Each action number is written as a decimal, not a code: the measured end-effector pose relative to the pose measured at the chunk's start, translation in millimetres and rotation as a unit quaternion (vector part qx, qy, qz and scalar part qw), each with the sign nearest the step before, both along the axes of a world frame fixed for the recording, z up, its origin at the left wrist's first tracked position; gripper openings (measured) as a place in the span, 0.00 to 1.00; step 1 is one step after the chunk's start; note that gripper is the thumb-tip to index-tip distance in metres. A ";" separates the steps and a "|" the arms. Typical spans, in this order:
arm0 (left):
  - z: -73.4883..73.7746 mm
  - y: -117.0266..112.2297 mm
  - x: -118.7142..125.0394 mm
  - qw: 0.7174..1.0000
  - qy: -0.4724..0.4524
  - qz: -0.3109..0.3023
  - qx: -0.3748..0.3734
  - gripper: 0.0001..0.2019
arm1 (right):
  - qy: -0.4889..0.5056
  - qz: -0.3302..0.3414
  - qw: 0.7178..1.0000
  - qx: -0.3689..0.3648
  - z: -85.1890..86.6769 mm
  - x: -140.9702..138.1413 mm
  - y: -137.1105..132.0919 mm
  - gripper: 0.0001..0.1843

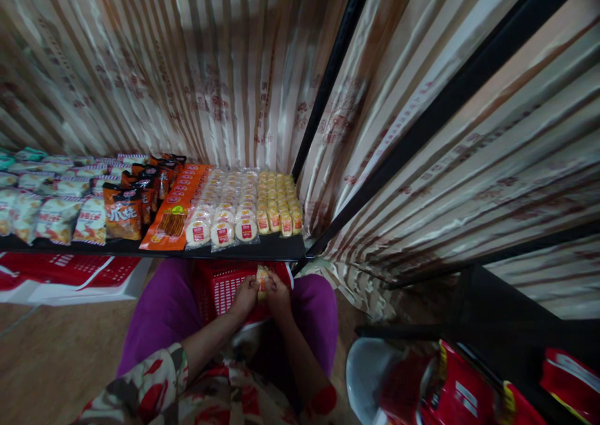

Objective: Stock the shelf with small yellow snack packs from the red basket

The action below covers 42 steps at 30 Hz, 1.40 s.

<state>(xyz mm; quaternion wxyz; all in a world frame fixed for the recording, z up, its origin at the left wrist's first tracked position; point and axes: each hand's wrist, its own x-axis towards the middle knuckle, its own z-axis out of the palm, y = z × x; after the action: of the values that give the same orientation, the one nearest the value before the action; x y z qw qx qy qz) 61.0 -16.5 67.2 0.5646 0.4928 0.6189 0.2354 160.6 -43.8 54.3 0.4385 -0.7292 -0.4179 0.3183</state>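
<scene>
Between my legs, in front of the shelf, both hands meet on a small yellow wrapped snack (261,282). My left hand (245,297) grips it from the left, and my right hand (277,292) from the right; the fingers of both are closed on it. Below them is a red plastic basket (225,292) with a perforated wall; its inside is mostly hidden. On the black shelf just beyond stand rows of similar yellow snacks (276,209), beside clear-wrapped round white biscuits (223,225).
Left along the shelf (281,248) lie an orange packet (171,215), orange-black snack bags (122,212) and white snack bags (59,215). A red-and-white bag (75,278) lies below. Striped curtain (210,69) and black poles (398,137) close off the back. Red packages (464,387) sit lower right.
</scene>
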 end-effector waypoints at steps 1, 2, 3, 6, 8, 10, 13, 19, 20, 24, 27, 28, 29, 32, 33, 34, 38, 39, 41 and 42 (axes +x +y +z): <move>1.7 -0.4 0.0 1.000 -0.003 0.002 0.002 0.09 | 0.005 0.000 1.000 0.003 0.9 -0.2 -0.1 0.19; 3.3 -0.9 0.0 1.000 -0.009 0.003 0.005 0.09 | 0.011 0.000 1.000 0.006 1.9 -0.3 -0.3 0.19; 4.7 -1.5 -0.1 1.000 -0.017 0.003 0.009 0.09 | 0.017 0.001 1.000 0.009 3.1 -0.4 -0.6 0.20; 7.4 -2.8 -0.4 0.999 -0.042 0.005 0.026 0.10 | 0.026 0.003 1.000 0.016 7.6 -0.8 -1.3 0.19; 8.4 -2.9 -0.2 0.998 -0.041 0.010 0.038 0.10 | 0.032 0.003 0.999 0.021 11.0 -1.0 -1.3 0.20; 10.1 -2.2 0.4 0.998 -0.033 0.013 0.052 0.10 | 0.047 0.007 0.998 0.029 14.0 -1.0 -1.1 0.20; 15.2 -0.1 2.1 0.996 -0.042 0.014 0.073 0.10 | 0.070 0.013 0.997 0.042 17.4 -0.9 -0.9 0.20; 26.5 6.9 7.4 0.993 -0.058 0.040 0.098 0.11 | 0.061 0.034 0.996 0.060 21.9 -1.5 -1.1 0.19; 27.7 8.1 8.0 0.992 -0.061 0.041 0.101 0.11 | 0.056 0.034 0.996 0.061 22.3 -1.6 -1.1 0.19; 30.0 11.0 8.5 0.992 -0.060 0.041 0.107 0.11 | 0.053 0.028 0.996 0.066 22.8 -1.6 -0.5 0.19; 29.7 11.6 8.4 0.992 -0.059 0.037 0.108 0.11 | 0.067 0.023 0.995 0.072 23.3 -1.5 0.0 0.19; 29.3 11.8 8.6 0.991 -0.062 0.035 0.110 0.12 | 0.071 0.022 0.995 0.073 23.6 -1.5 0.2 0.20; 28.9 12.1 8.8 0.991 -0.064 0.033 0.111 0.12 | 0.075 0.019 0.994 0.074 24.1 -1.5 0.4 0.20; 27.8 13.7 9.3 0.990 -0.060 0.031 0.120 0.12 | 0.084 0.016 0.994 0.072 25.5 -1.1 1.2 0.20; 27.6 14.5 9.3 0.990 -0.053 0.030 0.125 0.12 | 0.084 0.016 0.994 0.072 25.9 -0.8 1.7 0.20; 27.4 15.4 9.2 0.990 -0.045 0.029 0.129 0.12 | 0.084 0.015 0.994 0.072 26.3 -0.3 2.3 0.20; 27.9 19.1 8.8 0.991 -0.039 0.015 0.129 0.12 | 0.088 0.010 0.993 0.074 28.5 2.1 5.0 0.20; 28.2 20.0 8.8 0.991 -0.043 0.012 0.128 0.12 | 0.088 0.011 0.993 0.076 29.5 2.6 5.5 0.20; 29.2 21.8 9.0 0.990 -0.050 0.008 0.133 0.11 | 0.090 0.013 0.993 0.080 32.1 3.6 6.2 0.19; 29.9 22.7 9.1 0.989 -0.053 0.006 0.138 0.11 | 0.093 0.011 0.992 0.082 33.7 4.0 6.5 0.18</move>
<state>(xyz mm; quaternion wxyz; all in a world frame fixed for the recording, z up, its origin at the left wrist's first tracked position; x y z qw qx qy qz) 70.1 6.2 97.1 0.5213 0.5493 0.5528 0.3478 164.6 -37.3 88.0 0.5304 -0.6530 -0.4084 0.3543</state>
